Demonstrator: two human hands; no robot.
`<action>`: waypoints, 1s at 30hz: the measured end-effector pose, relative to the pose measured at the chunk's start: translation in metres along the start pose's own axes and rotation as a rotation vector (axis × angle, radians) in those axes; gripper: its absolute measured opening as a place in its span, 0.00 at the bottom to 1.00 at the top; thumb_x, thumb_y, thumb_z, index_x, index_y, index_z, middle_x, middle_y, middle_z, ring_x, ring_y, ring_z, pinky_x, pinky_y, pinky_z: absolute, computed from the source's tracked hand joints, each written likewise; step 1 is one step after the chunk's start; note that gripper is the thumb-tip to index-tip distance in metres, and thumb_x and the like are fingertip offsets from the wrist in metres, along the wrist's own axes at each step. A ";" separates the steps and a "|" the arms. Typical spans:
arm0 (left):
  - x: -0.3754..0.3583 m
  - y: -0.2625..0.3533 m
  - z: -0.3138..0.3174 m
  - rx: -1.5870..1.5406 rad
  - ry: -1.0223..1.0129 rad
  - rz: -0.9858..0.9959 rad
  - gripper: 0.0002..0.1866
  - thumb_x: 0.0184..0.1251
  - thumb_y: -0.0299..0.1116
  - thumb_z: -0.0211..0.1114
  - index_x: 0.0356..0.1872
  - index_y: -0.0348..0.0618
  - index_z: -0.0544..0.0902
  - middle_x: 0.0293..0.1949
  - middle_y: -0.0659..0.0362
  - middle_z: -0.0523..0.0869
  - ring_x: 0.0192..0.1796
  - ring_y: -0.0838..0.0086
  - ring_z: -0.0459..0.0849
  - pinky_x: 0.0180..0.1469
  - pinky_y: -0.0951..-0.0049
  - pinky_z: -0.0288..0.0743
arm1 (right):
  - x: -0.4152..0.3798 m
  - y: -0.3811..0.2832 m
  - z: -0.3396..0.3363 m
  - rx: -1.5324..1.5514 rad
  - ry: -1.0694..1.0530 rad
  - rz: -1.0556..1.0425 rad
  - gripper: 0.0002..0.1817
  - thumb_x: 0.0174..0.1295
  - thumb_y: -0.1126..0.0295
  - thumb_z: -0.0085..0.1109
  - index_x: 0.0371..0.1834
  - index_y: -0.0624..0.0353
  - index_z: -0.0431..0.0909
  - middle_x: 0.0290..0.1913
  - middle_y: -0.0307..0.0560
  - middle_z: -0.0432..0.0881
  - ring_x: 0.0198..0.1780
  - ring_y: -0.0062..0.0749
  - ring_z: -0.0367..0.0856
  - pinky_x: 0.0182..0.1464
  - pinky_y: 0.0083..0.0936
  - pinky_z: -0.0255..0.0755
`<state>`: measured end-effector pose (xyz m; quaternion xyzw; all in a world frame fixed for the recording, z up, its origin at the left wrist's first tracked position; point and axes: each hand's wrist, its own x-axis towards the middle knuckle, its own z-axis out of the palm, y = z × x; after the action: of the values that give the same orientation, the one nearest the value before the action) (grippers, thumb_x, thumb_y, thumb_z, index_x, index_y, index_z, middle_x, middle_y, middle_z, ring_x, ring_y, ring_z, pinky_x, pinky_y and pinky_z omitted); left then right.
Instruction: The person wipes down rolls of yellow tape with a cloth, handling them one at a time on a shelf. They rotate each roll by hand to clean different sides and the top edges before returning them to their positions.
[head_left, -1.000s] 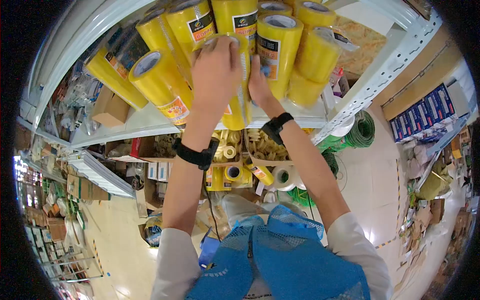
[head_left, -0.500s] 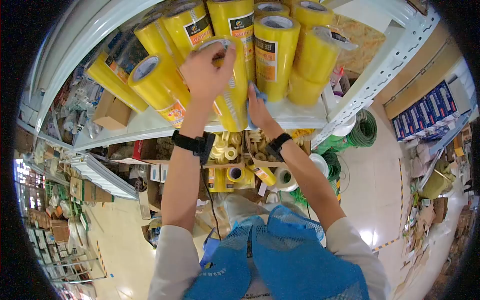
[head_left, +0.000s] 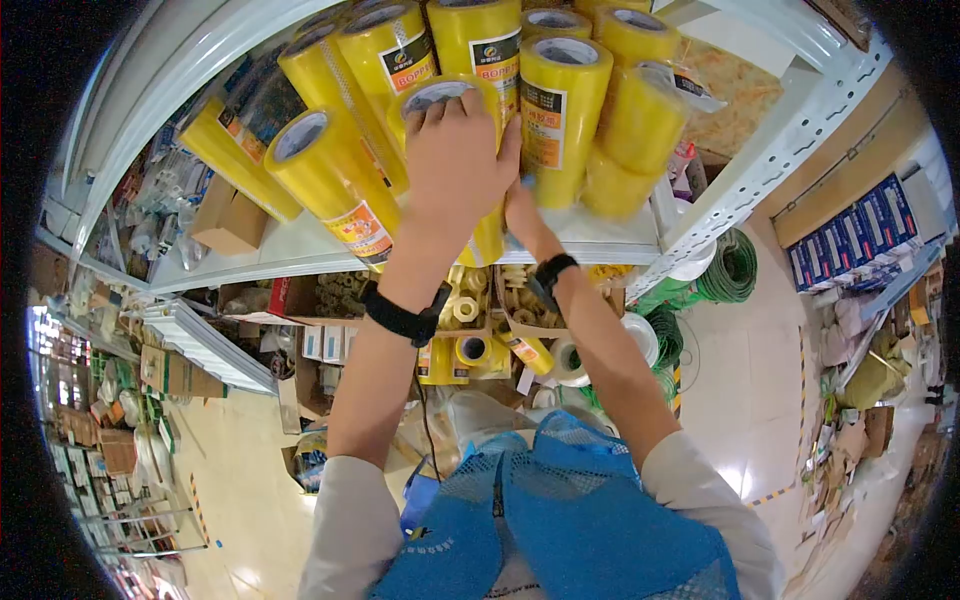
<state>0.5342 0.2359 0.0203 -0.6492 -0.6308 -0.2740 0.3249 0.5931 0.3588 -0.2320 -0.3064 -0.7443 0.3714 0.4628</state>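
My left hand (head_left: 450, 155) is wrapped over the upper part of a yellow tape roll (head_left: 486, 243), its fingers curled across the roll's top end. This roll stands tilted at the shelf's front, mostly covered by that hand. Against the roll's right side is my right hand (head_left: 522, 212), with a small bit of blue cloth (head_left: 528, 182) showing at its fingers. Most of the cloth is hidden. Just right of it stands another labelled tape roll (head_left: 563, 110). To the left leans a tape roll with an orange label (head_left: 325, 175).
Several more yellow rolls crowd the white metal shelf (head_left: 600, 236). A perforated upright (head_left: 745, 185) borders it on the right. Below are open boxes of pale plastic fittings (head_left: 465, 308). A small cardboard box (head_left: 228, 216) sits at left, and green wire coils (head_left: 730, 265) lie at right.
My left hand has gone from a pinch at the roll's top to a broader hold over its front. The roll looks more upright. The blue cloth is now mostly out of sight.
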 end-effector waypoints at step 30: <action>0.010 -0.010 -0.002 0.014 -0.103 -0.055 0.22 0.66 0.49 0.60 0.35 0.35 0.82 0.27 0.46 0.86 0.31 0.53 0.86 0.43 0.55 0.80 | 0.021 -0.055 0.008 0.503 0.079 0.188 0.27 0.79 0.58 0.33 0.72 0.65 0.61 0.66 0.67 0.71 0.68 0.59 0.69 0.67 0.43 0.64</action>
<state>0.5252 0.2406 0.0297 -0.6425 -0.6663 -0.2446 0.2888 0.5712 0.3444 -0.1785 -0.2639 -0.5783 0.5736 0.5166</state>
